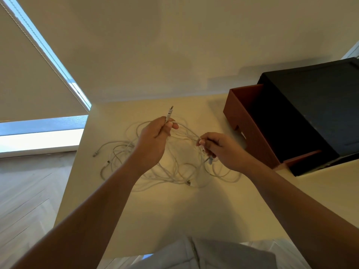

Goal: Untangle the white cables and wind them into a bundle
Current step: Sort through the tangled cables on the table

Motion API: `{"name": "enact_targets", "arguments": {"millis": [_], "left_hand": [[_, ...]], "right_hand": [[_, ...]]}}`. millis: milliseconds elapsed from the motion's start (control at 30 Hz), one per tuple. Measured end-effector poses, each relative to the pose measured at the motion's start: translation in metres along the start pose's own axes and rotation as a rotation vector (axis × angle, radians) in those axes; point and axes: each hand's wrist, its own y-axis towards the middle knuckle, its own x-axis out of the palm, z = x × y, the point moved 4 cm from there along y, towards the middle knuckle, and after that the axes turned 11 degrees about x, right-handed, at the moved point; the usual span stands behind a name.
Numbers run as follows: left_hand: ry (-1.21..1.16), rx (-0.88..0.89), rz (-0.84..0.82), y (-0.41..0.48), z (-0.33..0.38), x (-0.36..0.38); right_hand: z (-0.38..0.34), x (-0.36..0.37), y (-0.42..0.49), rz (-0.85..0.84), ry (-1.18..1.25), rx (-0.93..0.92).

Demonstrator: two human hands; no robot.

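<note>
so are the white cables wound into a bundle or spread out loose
Spread out: the white cables lie in loose overlapping loops on the table, the left hand and right hand each holding a strand.

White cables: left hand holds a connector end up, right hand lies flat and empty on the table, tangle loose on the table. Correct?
Wrong on the right hand: the head view shows it raised, pinching a strand of the white cables. The left hand does hold a connector end up, and the rest lies loose on the table.
</note>
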Motion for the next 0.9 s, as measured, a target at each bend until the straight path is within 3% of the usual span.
{"name": "enact_targets", "arguments": {"millis": [167, 333, 533, 733, 900], "left_hand": [[0.025, -0.009, 0.026, 0.001, -0.005, -0.014], [-0.002, 0.004, 0.093, 0.008, 0.001, -0.028], [-0.040, -0.031, 0.161, 0.008, 0.003, -0.038], [-0.103, -0.016, 0.180, 0.005, 0.013, -0.040], [-0.142, -0.015, 0.166, 0.000, 0.017, -0.038]], "right_hand": [[-0.019, -0.014, -0.002, 0.078, -0.107, -0.050], [-0.026, -0.030, -0.003, 0.199, -0.052, -0.141], [-0.017, -0.042, 0.000, 0.351, -0.252, -0.142], [0.022, -0.041, 0.012, 0.362, -0.550, 0.095], [0.043, -0.029, 0.009, 0.269, -0.593, 0.210]]}}
